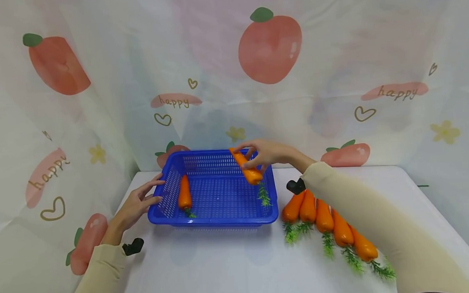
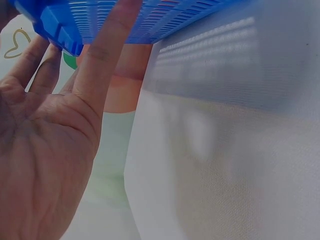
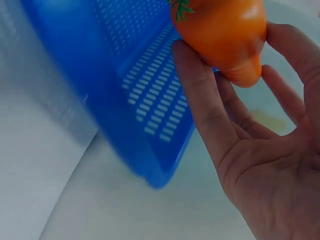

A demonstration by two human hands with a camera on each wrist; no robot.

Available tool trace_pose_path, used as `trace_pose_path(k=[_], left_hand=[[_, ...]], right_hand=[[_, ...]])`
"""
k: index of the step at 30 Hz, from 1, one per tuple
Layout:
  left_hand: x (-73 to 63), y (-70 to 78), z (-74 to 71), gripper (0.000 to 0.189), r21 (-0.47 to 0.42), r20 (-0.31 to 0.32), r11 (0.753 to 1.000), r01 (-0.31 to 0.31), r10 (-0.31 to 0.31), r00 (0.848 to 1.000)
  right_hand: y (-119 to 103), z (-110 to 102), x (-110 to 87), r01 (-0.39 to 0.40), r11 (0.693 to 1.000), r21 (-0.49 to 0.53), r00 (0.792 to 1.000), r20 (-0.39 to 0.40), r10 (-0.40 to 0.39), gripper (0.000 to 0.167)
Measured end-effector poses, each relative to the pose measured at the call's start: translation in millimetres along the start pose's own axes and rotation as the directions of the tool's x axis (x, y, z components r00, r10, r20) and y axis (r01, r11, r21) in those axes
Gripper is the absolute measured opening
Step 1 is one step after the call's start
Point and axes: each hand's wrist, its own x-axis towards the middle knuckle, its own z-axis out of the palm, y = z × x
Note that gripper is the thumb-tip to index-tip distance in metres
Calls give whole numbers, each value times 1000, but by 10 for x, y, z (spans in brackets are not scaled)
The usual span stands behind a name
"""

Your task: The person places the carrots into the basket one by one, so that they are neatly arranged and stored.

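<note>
In the head view a blue plastic basket (image 1: 218,220) stands on the white table. One carrot (image 1: 184,194) lies inside it, along the left side. My left hand (image 1: 136,205) rests at the basket's left rim; in the left wrist view its fingers (image 2: 102,62) reach up straight to the blue wall. Over the basket's right end, my right hand (image 1: 264,154) pinches an orange carrot (image 1: 253,176) between thumb and fingers. This carrot tilts, its green leafy top (image 1: 264,196) hanging down at the right wall. The right wrist view shows the thick end of the carrot (image 3: 225,35) close up.
Several more carrots (image 1: 324,217) lie in a slanted row on the table to the right of the basket, leafy ends toward me, partly under my right sleeve (image 1: 363,211). A printed cloth backdrop (image 1: 215,55) rises behind the table and along its sides.
</note>
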Motion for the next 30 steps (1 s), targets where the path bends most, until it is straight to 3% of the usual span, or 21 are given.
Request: trace_pose_path(k=[11,21,30], left_hand=[[-35,-17,-22,54,16,-9,1000,15,-15,1000],[-8,-4,-17,54,17,-6,1000,13,-13,1000],[1,8,-13,55,0,13,1000,6,-6,1000]], right_hand=[[-112,430,610,4,999,42,1000,14,-5,60],[-184,788,969,-53,989,138,998,46,47,60],[-165,996,1253,-84,987,139,996,34,80,60]])
